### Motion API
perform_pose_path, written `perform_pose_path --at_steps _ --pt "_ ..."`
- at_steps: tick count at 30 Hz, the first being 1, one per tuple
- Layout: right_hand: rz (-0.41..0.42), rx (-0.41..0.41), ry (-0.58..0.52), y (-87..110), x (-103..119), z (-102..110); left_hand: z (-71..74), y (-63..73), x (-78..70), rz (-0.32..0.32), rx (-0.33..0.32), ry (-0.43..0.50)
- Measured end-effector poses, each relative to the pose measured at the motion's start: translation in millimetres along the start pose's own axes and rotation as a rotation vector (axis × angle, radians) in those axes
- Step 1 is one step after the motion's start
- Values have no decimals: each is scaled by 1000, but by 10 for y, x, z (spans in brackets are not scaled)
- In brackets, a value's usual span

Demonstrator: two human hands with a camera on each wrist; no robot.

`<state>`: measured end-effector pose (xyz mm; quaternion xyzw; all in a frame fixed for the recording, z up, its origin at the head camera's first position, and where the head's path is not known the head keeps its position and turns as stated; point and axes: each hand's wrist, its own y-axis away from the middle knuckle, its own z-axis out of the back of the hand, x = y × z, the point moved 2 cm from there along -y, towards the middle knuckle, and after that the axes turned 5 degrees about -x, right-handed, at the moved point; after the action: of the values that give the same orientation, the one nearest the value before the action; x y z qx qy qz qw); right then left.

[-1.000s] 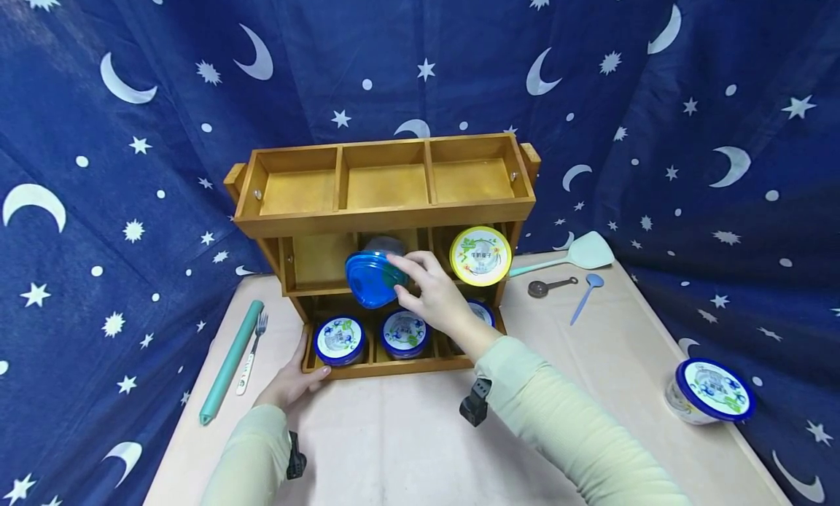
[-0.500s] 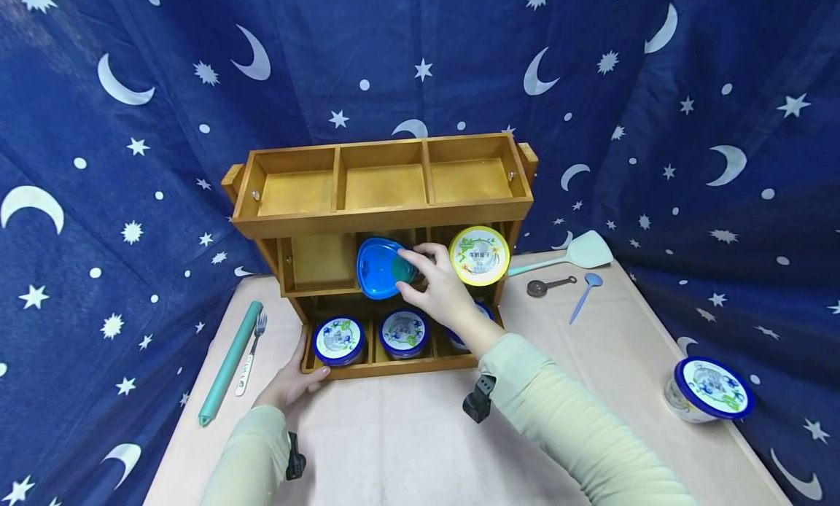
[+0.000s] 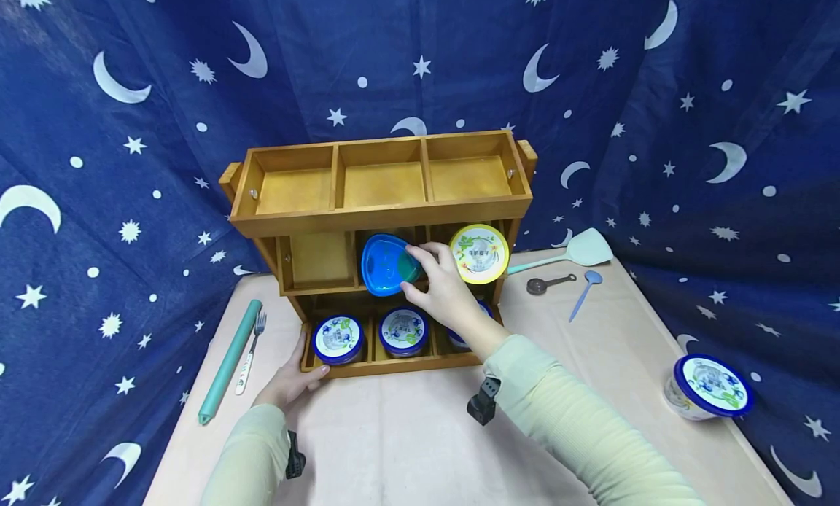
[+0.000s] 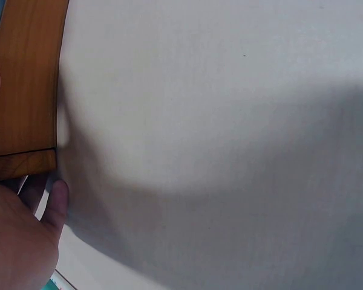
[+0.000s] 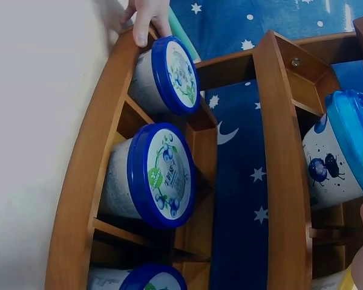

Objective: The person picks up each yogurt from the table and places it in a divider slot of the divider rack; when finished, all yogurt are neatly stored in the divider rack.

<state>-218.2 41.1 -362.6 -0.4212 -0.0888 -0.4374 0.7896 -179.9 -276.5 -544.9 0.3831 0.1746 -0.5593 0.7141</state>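
Note:
A three-tier wooden rack [image 3: 380, 218] with divided trays stands on the table. My right hand [image 3: 441, 289] pinches the rim of a blue-lidded tub [image 3: 383, 265] at the middle tray's centre compartment. In the right wrist view this tub [image 5: 333, 160] shows blueberry prints and leans in the tray; whether its base touches the bottom is hidden. My left hand [image 3: 292, 380] grips the bottom tray's front left corner, thumb on the front edge. Beside the right hand sits a yellow-lidded tub [image 3: 480, 254]. The bottom tray bears blue-lidded tubs at left [image 3: 338, 339], centre [image 3: 403, 332] and right, partly behind my wrist.
Left of the rack lie a green tube-like roll [image 3: 230, 362] and a fork [image 3: 251, 354]. At right are a pale green spatula [image 3: 588, 248], a dark measuring spoon [image 3: 538, 286] and a small blue spoon [image 3: 585, 296]. Another blue-lidded tub [image 3: 709, 386] stands near the right edge.
My right hand has moved the blue-lidded tub slightly up and right, into the middle tray's centre compartment, its lid turning more toward the head camera. The left hand has stayed on the corner.

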Motion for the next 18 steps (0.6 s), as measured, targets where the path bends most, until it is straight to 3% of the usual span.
perform_pose_path --at_steps 18 --pt "54 60 27 -5 -1 30 6 -27 -5 -30 5 10"
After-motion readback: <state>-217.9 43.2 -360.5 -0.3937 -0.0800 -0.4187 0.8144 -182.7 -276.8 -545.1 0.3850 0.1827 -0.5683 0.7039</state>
